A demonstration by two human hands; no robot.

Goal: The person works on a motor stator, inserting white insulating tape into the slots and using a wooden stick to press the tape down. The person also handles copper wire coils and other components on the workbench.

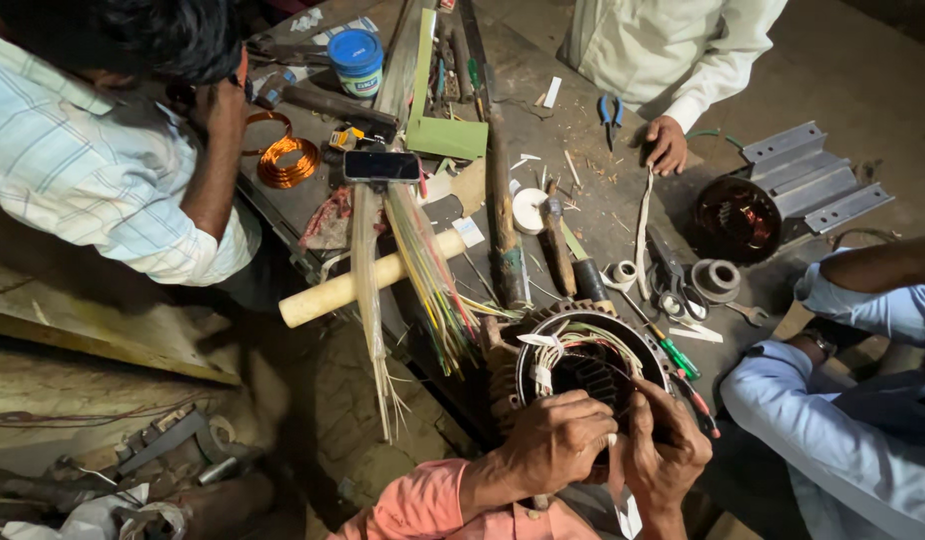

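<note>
Pinching wires at the motor stator [593, 365], left hand [555, 440] and right hand [668, 455] (fingers clenched) crowd beside screwdrivers [678, 355].

A: Top of the worktop [583, 190], there's a round tub [357, 60], blue lid, white wall with a blue printed band round it.

B: Got it, upright, near the far edge. Any screens?

A: One. A phone [382, 165] lying flat just below the tub, dark rectangle, screen black, nothing lit.

B: And beside it?

A: A green card sheet [451, 137] just right of the phone, plain, folded. Lower down, a small white square slip [469, 232] near the pale roller [363, 281], too small to tell whether it's printed.

B: Labels elsewhere?

A: A small white tag [536, 340] among the motor [593, 360] wires. That's it.
</note>
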